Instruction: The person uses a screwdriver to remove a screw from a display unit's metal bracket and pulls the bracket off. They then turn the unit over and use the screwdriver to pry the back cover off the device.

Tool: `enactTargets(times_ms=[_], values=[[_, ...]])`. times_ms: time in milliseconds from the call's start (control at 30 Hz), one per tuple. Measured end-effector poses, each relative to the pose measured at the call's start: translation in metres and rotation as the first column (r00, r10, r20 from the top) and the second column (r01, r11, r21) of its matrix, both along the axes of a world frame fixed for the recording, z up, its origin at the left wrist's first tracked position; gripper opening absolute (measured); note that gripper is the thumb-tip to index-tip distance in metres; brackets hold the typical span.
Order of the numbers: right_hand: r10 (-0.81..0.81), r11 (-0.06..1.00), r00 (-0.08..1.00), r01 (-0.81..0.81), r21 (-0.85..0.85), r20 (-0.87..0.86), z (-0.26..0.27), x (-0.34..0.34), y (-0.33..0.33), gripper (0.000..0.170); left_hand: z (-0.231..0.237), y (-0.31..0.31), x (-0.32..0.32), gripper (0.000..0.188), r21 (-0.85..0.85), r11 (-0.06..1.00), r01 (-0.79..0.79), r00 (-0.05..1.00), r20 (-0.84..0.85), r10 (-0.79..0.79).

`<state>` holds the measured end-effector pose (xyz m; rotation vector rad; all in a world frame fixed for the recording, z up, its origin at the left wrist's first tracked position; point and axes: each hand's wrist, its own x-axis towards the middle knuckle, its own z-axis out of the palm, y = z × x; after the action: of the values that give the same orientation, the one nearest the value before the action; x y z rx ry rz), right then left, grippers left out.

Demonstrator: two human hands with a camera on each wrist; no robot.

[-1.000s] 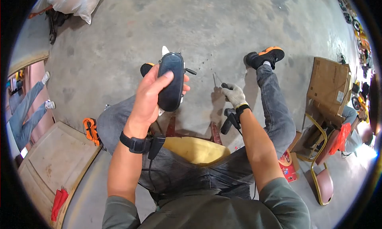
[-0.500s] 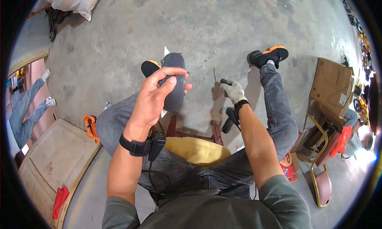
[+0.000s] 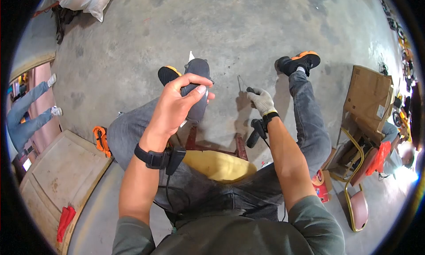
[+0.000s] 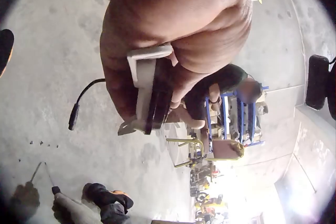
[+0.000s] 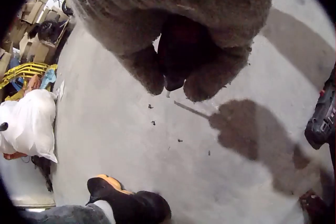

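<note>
Presently, your left hand [image 3: 166, 106] grips the dark oval unit [image 3: 197, 68] around its middle; uneven pressure could tip it. Your gloved right hand [image 3: 264, 103] curls round the screwdriver [image 3: 250, 90]; slick fabric could let it twist. Beyond that hand, small dark pieces [image 5: 180, 140] could scatter if kicked.

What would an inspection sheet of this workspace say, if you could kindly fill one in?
Surface: grey floor, dark stains.
Job's things: dark oval device with a pale part, held up; slim screwdriver-like tool.
Clutter: small dark bits loose on the floor.
Hands: bare left hand grips the device; gloved right hand grips the tool.
Cables: short lead hangs beside the device; wrist camera cable lies over the lap.
Surroundings: cardboard box at right, white sack at upper left, red cloth on a panel.
</note>
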<state>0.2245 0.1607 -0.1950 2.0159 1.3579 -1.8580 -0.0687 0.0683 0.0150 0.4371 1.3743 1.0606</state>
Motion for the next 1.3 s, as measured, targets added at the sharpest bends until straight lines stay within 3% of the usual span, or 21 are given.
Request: enactTargets(times_ms=[167,333,533,667,900,1067,1300], values=[[0.008,0.999,0.999,-0.006,0.051,-0.047,0.051,0.008,0.004,0.053,-0.003,0.003,0.003,0.015,0.009,1.000,-0.008,1.000,0.012,0.008],[0.084,0.996,0.979,-0.075,0.057,-0.187,0.162,0.008,-0.001,0.042,-0.009,-0.010,0.011,0.021,-0.033,0.999,0.002,1.000,-0.013,-0.002],[0.069,0.997,0.910,-0.045,0.068,-0.409,0.268,0.023,-0.042,0.041,0.001,-0.045,0.033,0.026,0.002,1.000,0.008,1.000,-0.030,-0.008],[0.033,0.997,0.872,0.008,0.082,-0.488,0.306,0.032,-0.074,0.038,0.007,-0.071,0.046,0.026,0.037,0.997,-0.067,0.995,0.072,0.064],[0.093,0.991,0.866,-0.033,0.129,-0.492,0.343,0.023,-0.101,0.040,0.016,-0.089,0.047,0.024,0.196,0.980,-0.022,0.992,0.125,-0.003],[0.164,0.977,0.873,-0.080,0.199,-0.459,0.340,0.022,-0.104,0.040,0.009,-0.088,0.046,0.020,0.297,0.955,-0.012,0.982,0.184,-0.045],[0.172,0.974,0.871,-0.082,0.210,-0.460,0.336,0.021,-0.110,0.040,0.005,-0.086,0.046,0.016,0.292,0.957,0.002,0.979,0.193,-0.061]])
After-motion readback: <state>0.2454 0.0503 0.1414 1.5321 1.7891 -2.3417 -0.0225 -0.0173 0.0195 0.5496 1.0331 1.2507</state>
